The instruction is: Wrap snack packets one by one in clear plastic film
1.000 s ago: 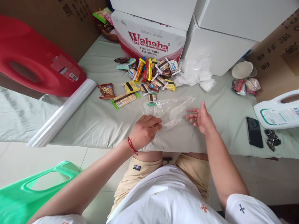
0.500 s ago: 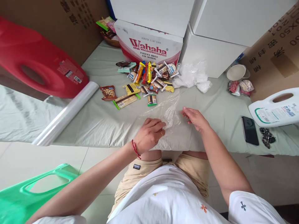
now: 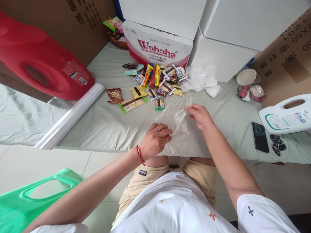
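Observation:
A clear plastic film (image 3: 180, 121) lies crumpled on the cloth-covered table between my hands. My left hand (image 3: 157, 139), with a red bracelet and a ring, has its fingers closed on the film's near left part. The fingertips of my right hand (image 3: 198, 116) pinch the film's right edge and raise it slightly. Just beyond the film, a small green-ended snack packet (image 3: 159, 103) lies by itself. Behind it is a pile of wrapped snacks (image 3: 155, 77). To the left lie a long wrapped bar (image 3: 133, 104) and a brown cookie packet (image 3: 114, 95).
A roll of clear film (image 3: 70, 116) lies at left beside a red jug (image 3: 46, 61). Behind the snacks stand a Wahaha carton (image 3: 157, 48) and crumpled clear plastic (image 3: 201, 79). At right are paper cups (image 3: 246, 77), a white bottle (image 3: 286, 115), a phone (image 3: 259, 137) and keys (image 3: 277, 144).
My right hand has moved slightly left and away from me and has taken hold of the film, pulling it into a taut fold. My left hand stays nearly in place.

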A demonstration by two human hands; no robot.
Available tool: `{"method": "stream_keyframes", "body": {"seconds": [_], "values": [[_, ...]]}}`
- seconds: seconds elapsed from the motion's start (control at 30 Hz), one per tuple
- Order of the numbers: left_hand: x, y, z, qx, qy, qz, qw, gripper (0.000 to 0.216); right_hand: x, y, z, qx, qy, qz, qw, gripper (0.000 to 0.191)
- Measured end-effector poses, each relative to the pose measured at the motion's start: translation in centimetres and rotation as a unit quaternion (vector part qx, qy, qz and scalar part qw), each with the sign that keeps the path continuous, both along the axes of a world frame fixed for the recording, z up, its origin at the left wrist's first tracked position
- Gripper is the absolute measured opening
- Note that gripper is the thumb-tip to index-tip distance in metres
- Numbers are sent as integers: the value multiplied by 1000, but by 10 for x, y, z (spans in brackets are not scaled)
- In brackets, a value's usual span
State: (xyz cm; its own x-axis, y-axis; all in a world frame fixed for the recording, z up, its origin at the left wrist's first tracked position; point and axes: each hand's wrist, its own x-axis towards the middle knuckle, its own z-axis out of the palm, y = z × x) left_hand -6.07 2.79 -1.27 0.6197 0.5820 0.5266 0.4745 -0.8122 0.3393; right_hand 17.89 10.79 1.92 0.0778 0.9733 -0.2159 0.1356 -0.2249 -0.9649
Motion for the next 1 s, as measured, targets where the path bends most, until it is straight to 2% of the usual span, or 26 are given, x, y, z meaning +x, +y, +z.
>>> {"method": "stream_keyframes", "body": {"seconds": [0.13,0.33,0.5,0.67,0.77,0.87,1.0], "values": [[-15,4,7,-40,-78,9,996,26,13,1,2,-87,110,-61,988,33],[-45,11,15,-84,-145,43,985,26,28,-7,-8,-124,139,-104,977,30],[-71,16,17,-112,-165,64,978,23,49,-11,-5,-151,150,-56,975,26],[-83,19,12,-119,-179,24,976,19,59,-12,-5,-177,146,-32,973,23],[-86,19,5,-133,-158,30,978,22,58,-13,-9,-196,128,-29,972,23],[-86,16,-2,-148,-72,63,984,27,53,-15,-11,-208,114,-24,971,30],[-79,9,-1,-140,15,93,986,55,43,-16,-11,-236,115,-21,965,51]]}}
